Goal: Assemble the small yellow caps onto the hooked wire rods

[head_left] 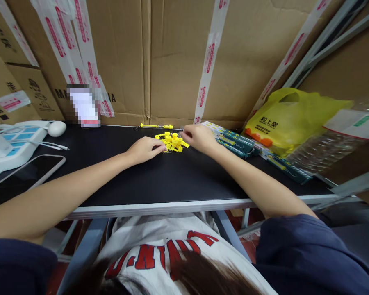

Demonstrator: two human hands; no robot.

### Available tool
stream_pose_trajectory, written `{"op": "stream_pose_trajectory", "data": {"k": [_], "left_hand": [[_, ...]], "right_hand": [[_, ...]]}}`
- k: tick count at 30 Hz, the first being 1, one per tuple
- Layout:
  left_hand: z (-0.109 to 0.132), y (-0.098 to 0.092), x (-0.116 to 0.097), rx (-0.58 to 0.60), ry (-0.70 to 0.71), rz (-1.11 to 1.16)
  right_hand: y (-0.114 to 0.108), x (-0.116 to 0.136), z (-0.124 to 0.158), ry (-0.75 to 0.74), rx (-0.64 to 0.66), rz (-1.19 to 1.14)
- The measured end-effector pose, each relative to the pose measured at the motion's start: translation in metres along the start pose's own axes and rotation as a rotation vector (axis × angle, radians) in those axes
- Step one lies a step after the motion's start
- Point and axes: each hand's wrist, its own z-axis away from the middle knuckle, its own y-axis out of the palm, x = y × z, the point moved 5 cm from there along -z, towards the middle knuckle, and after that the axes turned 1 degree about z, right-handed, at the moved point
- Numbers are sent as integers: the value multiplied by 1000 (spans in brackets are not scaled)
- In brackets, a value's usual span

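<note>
Yellow plastic clips point(172, 141) heaped between hands, matte black tabletop point(160, 180).

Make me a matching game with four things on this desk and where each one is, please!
Things:
1. yellow plastic parts
2. yellow bag
3. white power strip
4. tablet

Places:
A. far right, against the cardboard
B. between the two hands, at the middle of the black table
C. near the left edge, lying flat, closest to the person
D. far left, with cables plugged in

Pairs: 1-B, 2-A, 3-D, 4-C
</note>
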Motion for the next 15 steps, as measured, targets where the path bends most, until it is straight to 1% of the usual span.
{"op": "stream_pose_trajectory", "data": {"k": [1, 3, 5, 6, 9, 11, 13, 15], "left_hand": [[0, -3, 2, -46, -44, -29], [1, -9, 6, -125, -110, -73], [2, -11, 9, -158, -144, -93], [4, -11, 11, -156, -157, -104], [4, -10, 14, -110, -187, -158], [-2, -10, 15, -68, -181, -222], [-17, -11, 19, -23, -162, -305], [-40, -11, 25, 51, -146, -388]], "right_hand": [[1, 17, 5, -91, 27, -24], [8, 48, 18, -275, 122, -53], [15, 69, 30, -400, 198, -87], [17, 74, 33, -434, 213, -97], [23, 75, 35, -449, 209, -118], [26, 71, 33, -433, 202, -125], [28, 69, 31, -427, 206, -128], [28, 69, 31, -434, 203, -125]]}}
